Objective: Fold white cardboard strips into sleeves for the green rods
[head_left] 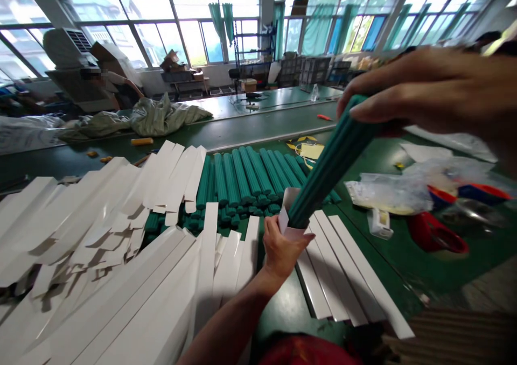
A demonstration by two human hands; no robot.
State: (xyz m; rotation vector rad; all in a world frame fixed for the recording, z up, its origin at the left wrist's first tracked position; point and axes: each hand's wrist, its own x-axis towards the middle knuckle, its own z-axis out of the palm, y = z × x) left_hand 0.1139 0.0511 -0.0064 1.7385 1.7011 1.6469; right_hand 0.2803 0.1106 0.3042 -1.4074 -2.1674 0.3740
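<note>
My right hand [424, 90] is closed round the top end of a long teal ribbed rod [331, 166], held slanting down to the left. Its lower end sits in the open mouth of a narrow white carton [287, 214], which my left hand [280, 249] grips near the table. A row of several more teal rods [250, 176] lies side by side behind the carton. Flat white cartons [347, 271] lie to the right of my left hand, and a large heap of white cartons [100, 246] fills the left.
The green work table [412, 268] carries clear plastic bags [391, 190], red and blue items [436, 233] and a small white box [379, 222] at right. A person [117, 88] sits far left by a grey-green sack [161, 114]. Corrugated cardboard [456, 335] lies bottom right.
</note>
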